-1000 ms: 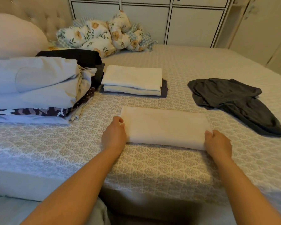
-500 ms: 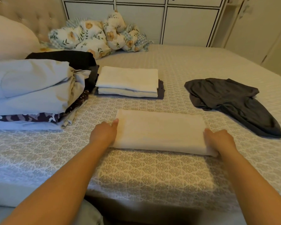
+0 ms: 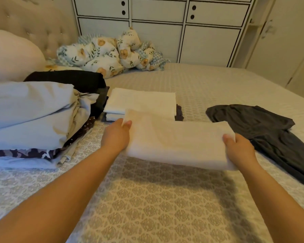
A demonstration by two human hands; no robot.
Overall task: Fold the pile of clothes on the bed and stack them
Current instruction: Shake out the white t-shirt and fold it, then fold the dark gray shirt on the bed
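A folded white cloth (image 3: 175,141) hangs above the patterned bedspread (image 3: 156,207), casting a shadow on it. My left hand (image 3: 117,135) grips its left end and my right hand (image 3: 239,149) grips its right end, thumbs on top. Just beyond it lies a small stack of folded white cloths (image 3: 142,100) on a dark folded piece. An unfolded dark grey garment (image 3: 263,130) is spread on the bed to the right.
A tall pile of folded linens (image 3: 32,113) with a black item (image 3: 67,78) behind fills the left side. A floral bundle (image 3: 104,55), a pillow (image 3: 11,55) and a padded headboard sit at the back, before white cabinets (image 3: 165,28).
Both hands took hold of the folded white cloth, lifted it off the bedspread and carried it forward toward the small white stack. The view moved closer.
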